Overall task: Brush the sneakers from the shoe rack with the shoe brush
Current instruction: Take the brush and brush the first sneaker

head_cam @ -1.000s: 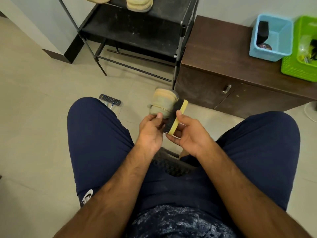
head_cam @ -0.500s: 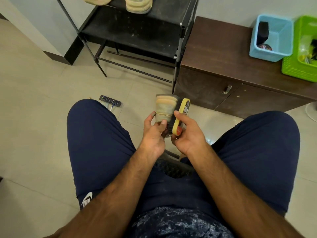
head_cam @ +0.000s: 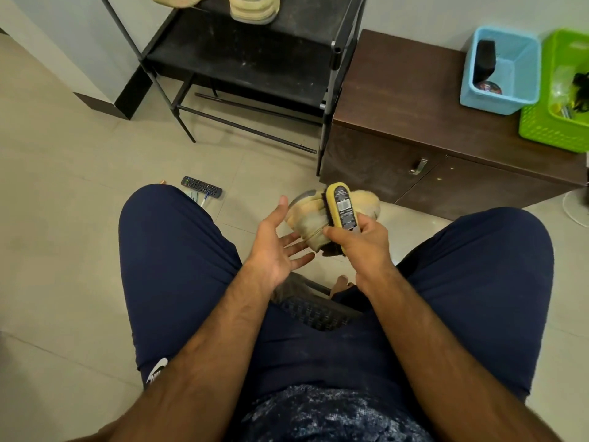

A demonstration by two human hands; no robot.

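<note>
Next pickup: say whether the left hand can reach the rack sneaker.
Probably not yet: the left hand props the held sneaker against the shoe brush, though nothing blocks the rack sneaker.

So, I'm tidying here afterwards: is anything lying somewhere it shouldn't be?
Yes: a black remote control lies on the beige tiled floor beside the person's left knee, with what look like pens next to it. It could easily be stepped on. Nothing looks spilled or broken.

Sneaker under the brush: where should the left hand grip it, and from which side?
Grip the sneaker by its left end, coming from below-left. The brush, held by the right hand, crosses its middle, while that end is bare and nearest the left hand, which lies open beneath it.
</note>
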